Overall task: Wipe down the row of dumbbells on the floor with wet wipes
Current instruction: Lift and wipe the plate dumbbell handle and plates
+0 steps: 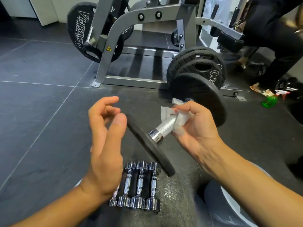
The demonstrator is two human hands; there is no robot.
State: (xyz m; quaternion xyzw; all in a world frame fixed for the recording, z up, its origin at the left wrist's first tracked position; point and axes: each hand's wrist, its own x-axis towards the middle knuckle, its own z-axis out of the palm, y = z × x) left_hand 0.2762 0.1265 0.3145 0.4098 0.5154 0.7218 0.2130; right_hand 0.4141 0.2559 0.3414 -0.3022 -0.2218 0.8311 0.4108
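A large plate dumbbell (165, 124) with a knurled chrome handle and black plates lies tilted in mid-frame. My right hand (195, 126) grips its handle through a white wet wipe (181, 117) wrapped around the bar. My left hand (106, 133) hovers just left of the near black plate (147, 148), fingers apart, holding nothing. Below my hands a row of small chrome dumbbells (139, 185) lies side by side on the dark floor; my left wrist hides part of the leftmost one.
A grey weight machine frame (114, 46) with black Olympia plates (78, 30) stands behind. More black plates (205, 66) stack at right. A green spray bottle (270, 100) sits on the floor far right, near another person's legs (278, 54). My knees (229, 207) are bottom right.
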